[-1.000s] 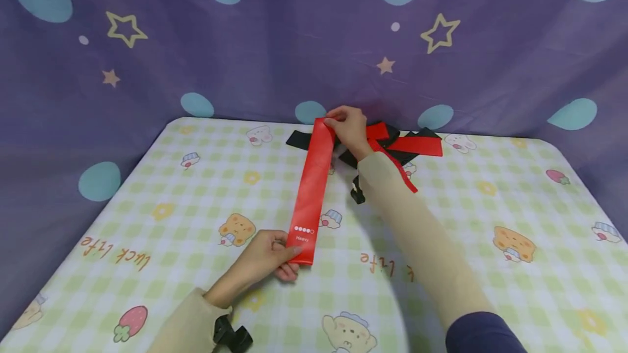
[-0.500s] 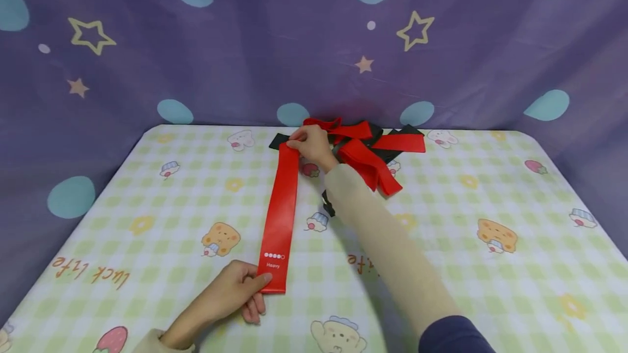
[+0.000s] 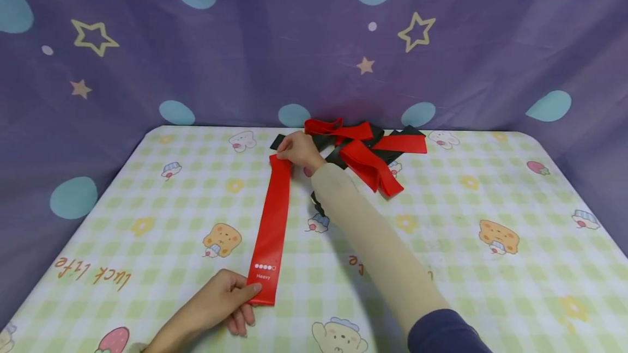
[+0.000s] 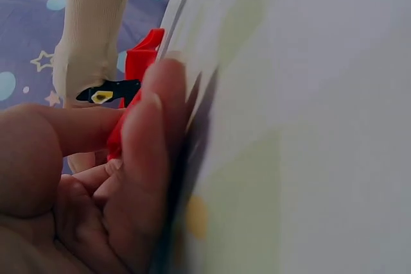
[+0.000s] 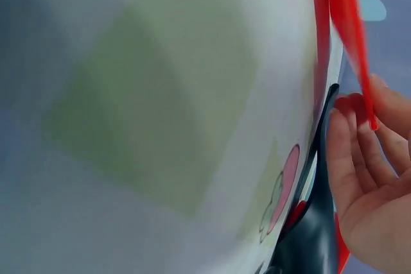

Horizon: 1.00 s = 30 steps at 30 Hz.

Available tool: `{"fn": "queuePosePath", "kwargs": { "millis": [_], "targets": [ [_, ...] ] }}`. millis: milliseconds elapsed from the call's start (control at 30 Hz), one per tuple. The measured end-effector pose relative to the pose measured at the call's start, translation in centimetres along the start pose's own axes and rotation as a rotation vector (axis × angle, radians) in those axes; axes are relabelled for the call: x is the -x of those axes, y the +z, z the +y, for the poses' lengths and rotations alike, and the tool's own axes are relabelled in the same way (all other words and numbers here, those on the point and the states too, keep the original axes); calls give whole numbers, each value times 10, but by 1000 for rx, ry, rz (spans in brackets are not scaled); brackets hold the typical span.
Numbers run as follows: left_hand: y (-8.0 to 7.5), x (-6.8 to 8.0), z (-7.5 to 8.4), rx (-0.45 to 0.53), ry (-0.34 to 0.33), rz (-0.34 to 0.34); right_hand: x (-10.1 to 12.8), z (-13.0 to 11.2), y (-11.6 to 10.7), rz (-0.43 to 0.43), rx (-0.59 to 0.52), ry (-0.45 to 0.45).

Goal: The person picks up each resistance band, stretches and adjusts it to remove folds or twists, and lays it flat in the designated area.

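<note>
A red resistance band (image 3: 271,222), printed "Heavy" with a row of white dots, stretches lengthwise over the table, flattened into a long strip. My left hand (image 3: 221,298) pinches its near end, thumb on top and fingers beneath. The far end is pinched by my right hand (image 3: 299,148), beside the pile of bands. In the right wrist view the red band's end (image 5: 366,94) sits between thumb and fingers. The left wrist view has my left fingers (image 4: 144,139) close over the tablecloth, the red band partly hidden behind them.
Behind and right of my right hand lies a loose pile of red bands (image 3: 370,165) and black bands (image 3: 390,155), near the table's back edge. A green-checked tablecloth (image 3: 441,266) covers the table. A purple curtain (image 3: 314,42) hangs right behind it.
Both hands have moved toward me and left with the red band, which has come away from the pile. The head view has also shifted. Both hands keep their hold.
</note>
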<state>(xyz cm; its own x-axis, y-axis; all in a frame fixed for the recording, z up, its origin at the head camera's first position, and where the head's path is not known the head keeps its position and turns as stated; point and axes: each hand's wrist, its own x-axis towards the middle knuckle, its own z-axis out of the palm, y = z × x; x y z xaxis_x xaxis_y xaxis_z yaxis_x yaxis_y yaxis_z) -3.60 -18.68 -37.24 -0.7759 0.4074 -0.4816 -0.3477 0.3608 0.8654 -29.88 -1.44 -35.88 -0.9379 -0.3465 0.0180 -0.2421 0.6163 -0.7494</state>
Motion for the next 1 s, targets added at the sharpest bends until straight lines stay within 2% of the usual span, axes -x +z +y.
{"fn": "queuePosePath", "kwargs": {
  "millis": [100, 267, 367, 533, 633, 767, 1000],
  "targets": [
    [0, 1, 0, -3, -9, -6, 1, -2, 0, -48, 15, 35],
    [0, 2, 1, -23, -38, -10, 5, -1, -3, -156, -76, 116],
    [-1, 4, 0, -36, -46, -14, 5, 1, -5, -183, -112, 140],
    [-3, 7, -1, -63, -51, -37, 6, 0, -5, -184, -72, 100],
    [-3, 7, 0, -104, -59, -34, 5, -2, -5, -162, 13, 57],
    [-3, 8, 4, -163, -69, -19, 3, -2, -6, -132, 100, 41],
    [-4, 13, 6, -338, -91, 60, 5, 3, -9, -170, 67, 33]
  ]
}}
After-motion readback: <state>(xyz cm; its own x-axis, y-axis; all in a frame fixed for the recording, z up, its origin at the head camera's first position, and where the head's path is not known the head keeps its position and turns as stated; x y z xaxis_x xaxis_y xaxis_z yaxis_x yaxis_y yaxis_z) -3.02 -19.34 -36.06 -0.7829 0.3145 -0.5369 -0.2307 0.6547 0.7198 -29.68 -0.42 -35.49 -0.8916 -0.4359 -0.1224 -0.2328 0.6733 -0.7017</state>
